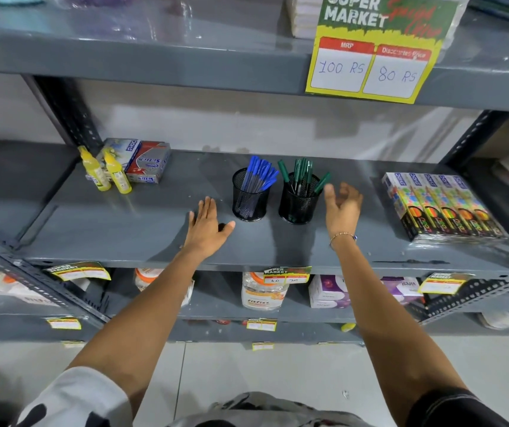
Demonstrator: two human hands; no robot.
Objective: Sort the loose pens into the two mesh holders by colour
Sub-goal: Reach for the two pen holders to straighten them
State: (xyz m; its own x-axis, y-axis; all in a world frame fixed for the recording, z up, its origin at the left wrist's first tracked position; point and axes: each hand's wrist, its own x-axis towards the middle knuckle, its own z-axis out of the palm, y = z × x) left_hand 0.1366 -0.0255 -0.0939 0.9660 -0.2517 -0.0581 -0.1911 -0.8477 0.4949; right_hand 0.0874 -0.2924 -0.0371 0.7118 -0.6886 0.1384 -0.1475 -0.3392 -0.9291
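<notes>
On shelf, holder meshes hide lower pens; left hand flat, right hand raised, both empty, fingers spread.

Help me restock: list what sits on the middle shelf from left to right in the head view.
Yellow bottles → boxes → left hand → blue-pen holder → green-pen holder → right hand → colourful packs.

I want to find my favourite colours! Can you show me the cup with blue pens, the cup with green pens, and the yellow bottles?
Black mesh holder of blue pens (249, 201): head view, on its mesh wall.
Black mesh holder of green pens (297, 204): head view, mesh wall.
Yellow plastic bottles (117, 174): head view, right bottle's body.
</notes>
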